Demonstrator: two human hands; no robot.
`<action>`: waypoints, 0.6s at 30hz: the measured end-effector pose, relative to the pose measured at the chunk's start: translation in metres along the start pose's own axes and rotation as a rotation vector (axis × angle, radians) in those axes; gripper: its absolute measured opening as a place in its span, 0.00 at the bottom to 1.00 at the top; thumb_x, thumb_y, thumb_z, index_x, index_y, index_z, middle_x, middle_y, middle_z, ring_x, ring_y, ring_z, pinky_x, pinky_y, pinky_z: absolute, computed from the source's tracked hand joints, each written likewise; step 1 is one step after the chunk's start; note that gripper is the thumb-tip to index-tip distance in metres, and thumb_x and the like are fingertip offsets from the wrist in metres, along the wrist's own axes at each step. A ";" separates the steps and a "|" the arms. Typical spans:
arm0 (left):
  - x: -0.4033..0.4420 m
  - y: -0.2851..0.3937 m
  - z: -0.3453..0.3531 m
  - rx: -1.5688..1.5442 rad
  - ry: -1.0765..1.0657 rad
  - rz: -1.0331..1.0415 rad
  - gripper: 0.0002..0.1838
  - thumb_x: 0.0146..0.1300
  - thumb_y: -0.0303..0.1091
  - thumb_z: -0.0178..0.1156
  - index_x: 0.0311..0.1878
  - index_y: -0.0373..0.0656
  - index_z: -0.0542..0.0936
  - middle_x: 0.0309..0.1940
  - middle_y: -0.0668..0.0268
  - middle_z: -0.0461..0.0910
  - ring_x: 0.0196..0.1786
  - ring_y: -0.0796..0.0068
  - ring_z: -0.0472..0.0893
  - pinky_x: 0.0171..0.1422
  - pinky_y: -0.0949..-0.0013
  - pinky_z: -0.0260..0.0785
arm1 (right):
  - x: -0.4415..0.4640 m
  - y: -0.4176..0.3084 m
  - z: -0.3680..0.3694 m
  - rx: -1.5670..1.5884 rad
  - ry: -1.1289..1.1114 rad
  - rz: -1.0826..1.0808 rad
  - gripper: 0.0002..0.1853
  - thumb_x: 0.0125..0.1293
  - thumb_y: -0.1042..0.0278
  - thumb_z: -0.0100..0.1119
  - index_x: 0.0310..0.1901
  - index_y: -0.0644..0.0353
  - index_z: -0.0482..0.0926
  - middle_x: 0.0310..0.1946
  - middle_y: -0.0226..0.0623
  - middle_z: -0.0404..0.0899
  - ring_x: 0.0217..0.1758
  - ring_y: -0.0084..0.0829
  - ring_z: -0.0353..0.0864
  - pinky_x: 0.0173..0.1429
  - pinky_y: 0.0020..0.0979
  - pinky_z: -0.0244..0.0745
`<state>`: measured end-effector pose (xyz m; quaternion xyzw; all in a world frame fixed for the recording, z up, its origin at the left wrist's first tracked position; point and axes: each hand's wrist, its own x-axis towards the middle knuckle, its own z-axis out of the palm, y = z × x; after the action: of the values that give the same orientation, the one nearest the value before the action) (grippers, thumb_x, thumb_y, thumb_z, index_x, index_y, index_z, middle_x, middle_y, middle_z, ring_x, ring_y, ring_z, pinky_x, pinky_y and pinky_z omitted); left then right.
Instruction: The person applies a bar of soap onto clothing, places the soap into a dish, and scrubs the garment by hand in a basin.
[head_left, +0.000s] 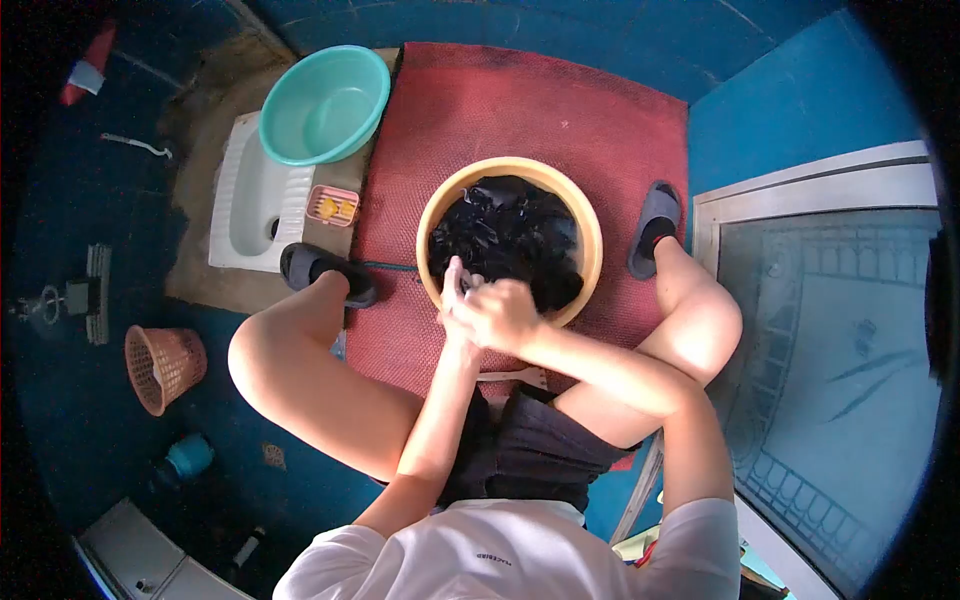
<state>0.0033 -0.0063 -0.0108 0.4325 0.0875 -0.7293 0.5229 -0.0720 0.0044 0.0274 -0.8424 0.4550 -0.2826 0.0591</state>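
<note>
Down on the red mat [540, 110] there's a yellow basin [592, 240] with a pile of dark wet cloth [510, 225] bunched up in it. Both hands are pressed together around its near rim: the right hand [500, 312] is curled over the left hand [456, 305], which has a finger sticking up. Honestly can't tell how tightly either one's closed, or if anything's pinched between them.

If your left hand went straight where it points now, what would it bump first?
The left hand would probably meet the dark cloth in the yellow basin first; depth is unclear.
</note>
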 end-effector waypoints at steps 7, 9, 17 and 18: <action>0.020 0.001 -0.023 -0.052 -0.398 -0.020 0.16 0.62 0.46 0.48 0.19 0.54 0.66 0.11 0.77 0.63 0.17 0.84 0.66 0.22 0.77 0.61 | -0.007 0.001 0.011 0.125 0.064 0.120 0.09 0.49 0.62 0.55 0.18 0.55 0.71 0.11 0.33 0.71 0.13 0.29 0.75 0.16 0.31 0.69; 0.009 -0.006 0.008 0.102 0.103 0.032 0.16 0.62 0.45 0.47 0.20 0.53 0.68 0.10 0.78 0.63 0.16 0.81 0.67 0.25 0.74 0.64 | 0.004 0.024 0.008 -0.015 -0.080 0.201 0.09 0.50 0.61 0.53 0.21 0.56 0.72 0.11 0.32 0.72 0.12 0.29 0.74 0.14 0.31 0.68; 0.005 -0.013 0.007 0.117 0.021 0.071 0.13 0.63 0.42 0.45 0.23 0.51 0.68 0.16 0.75 0.67 0.23 0.82 0.69 0.27 0.75 0.62 | 0.009 0.026 0.019 0.015 -0.037 0.370 0.14 0.56 0.60 0.52 0.17 0.57 0.68 0.09 0.36 0.70 0.12 0.33 0.74 0.15 0.33 0.68; 0.001 -0.012 0.008 0.178 0.033 0.077 0.12 0.62 0.41 0.45 0.23 0.51 0.68 0.17 0.75 0.67 0.23 0.82 0.68 0.28 0.75 0.62 | 0.010 0.033 0.019 0.085 0.147 0.338 0.16 0.58 0.60 0.51 0.17 0.57 0.68 0.09 0.37 0.70 0.12 0.35 0.74 0.15 0.34 0.68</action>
<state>-0.0106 -0.0065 -0.0107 0.4922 0.0144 -0.7061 0.5088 -0.0815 -0.0255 0.0038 -0.7278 0.5808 -0.3484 0.1076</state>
